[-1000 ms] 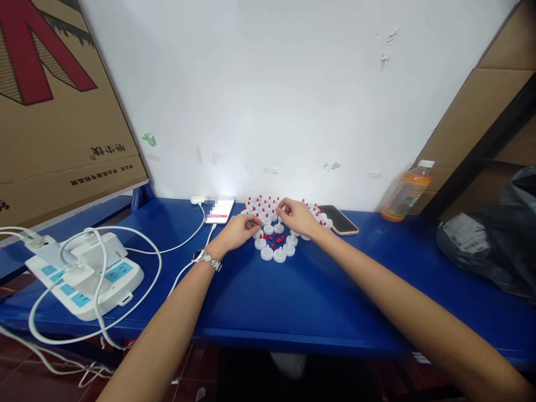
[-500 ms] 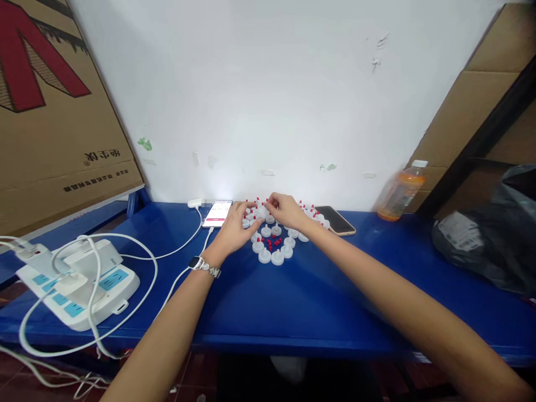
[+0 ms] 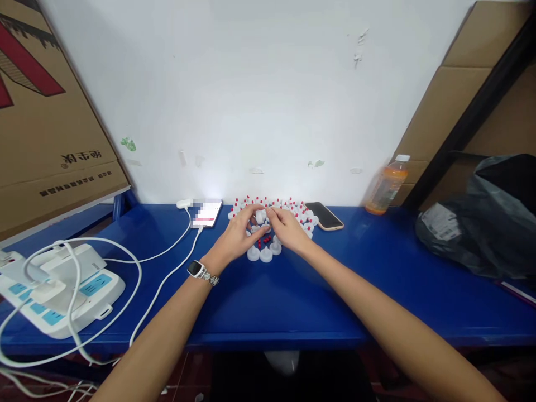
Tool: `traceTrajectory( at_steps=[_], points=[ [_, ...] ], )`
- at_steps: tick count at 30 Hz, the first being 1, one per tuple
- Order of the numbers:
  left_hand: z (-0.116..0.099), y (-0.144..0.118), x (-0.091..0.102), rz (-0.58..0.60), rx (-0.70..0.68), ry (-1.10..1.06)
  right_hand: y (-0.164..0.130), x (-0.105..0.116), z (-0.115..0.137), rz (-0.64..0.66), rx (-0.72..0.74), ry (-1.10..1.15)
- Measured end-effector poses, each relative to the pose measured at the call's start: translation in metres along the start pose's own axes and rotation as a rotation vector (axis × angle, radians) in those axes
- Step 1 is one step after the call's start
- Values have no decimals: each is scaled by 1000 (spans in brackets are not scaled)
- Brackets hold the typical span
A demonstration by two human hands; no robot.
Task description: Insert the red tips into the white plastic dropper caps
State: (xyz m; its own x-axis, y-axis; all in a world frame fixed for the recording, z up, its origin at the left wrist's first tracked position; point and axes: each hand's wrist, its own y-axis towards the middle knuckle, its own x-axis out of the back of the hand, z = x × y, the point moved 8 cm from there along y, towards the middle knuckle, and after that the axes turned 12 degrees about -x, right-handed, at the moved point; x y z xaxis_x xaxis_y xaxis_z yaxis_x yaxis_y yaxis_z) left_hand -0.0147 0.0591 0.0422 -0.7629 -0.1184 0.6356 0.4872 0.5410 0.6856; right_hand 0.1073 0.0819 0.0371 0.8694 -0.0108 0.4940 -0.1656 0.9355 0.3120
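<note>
My left hand (image 3: 240, 231) curls its thumb and fingers around a white plastic nozzle cap (image 3: 260, 216), held just above the other caps. Close against its right side is my right hand (image 3: 288, 228), thumb and forefinger pinched together; whatever lies between those fingertips is hidden. Several white caps with red tips (image 3: 310, 228) spread behind and beside both hands. In front stand white caps without red tips (image 3: 266, 255). Small loose red tips (image 3: 267, 239) lie on the blue table (image 3: 293, 301) among them.
Left of the hands lies a lit phone (image 3: 208, 214) on a charging cable. A dark-screened phone (image 3: 324, 216) is at the right. A power strip (image 3: 79, 301) with looped white cables occupies the left side. An orange drink bottle (image 3: 386, 187) and a dark plastic bag (image 3: 473, 223) stand right.
Both hands have come together, and my left hand now has a white cap raised between them. My right hand has left the rear caps. The camera view has shifted slightly right.
</note>
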Motion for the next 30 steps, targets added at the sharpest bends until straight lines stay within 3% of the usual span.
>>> traceTrajectory(
  at_steps=[5,10,13,17,21,25,30],
  points=[
    [2,1,-3,-13,51,-128,0,1,1,-36,-28,94],
    [23,-1,12,-122,177,-323,2,29,0,-152,-2,69],
    [29,-4,19,-84,180,-229,1,21,-5,-7,44,-86],
    [30,-6,13,20,167,-116,-4,1,-9,166,105,-280],
    [28,-7,4,52,180,-71,-1,9,-9,97,28,-114],
    [20,-4,-5,75,116,-50,-1,12,0,102,91,-15],
    [22,-3,-4,36,87,32,13,26,-5,-8,77,-225]
  ],
)
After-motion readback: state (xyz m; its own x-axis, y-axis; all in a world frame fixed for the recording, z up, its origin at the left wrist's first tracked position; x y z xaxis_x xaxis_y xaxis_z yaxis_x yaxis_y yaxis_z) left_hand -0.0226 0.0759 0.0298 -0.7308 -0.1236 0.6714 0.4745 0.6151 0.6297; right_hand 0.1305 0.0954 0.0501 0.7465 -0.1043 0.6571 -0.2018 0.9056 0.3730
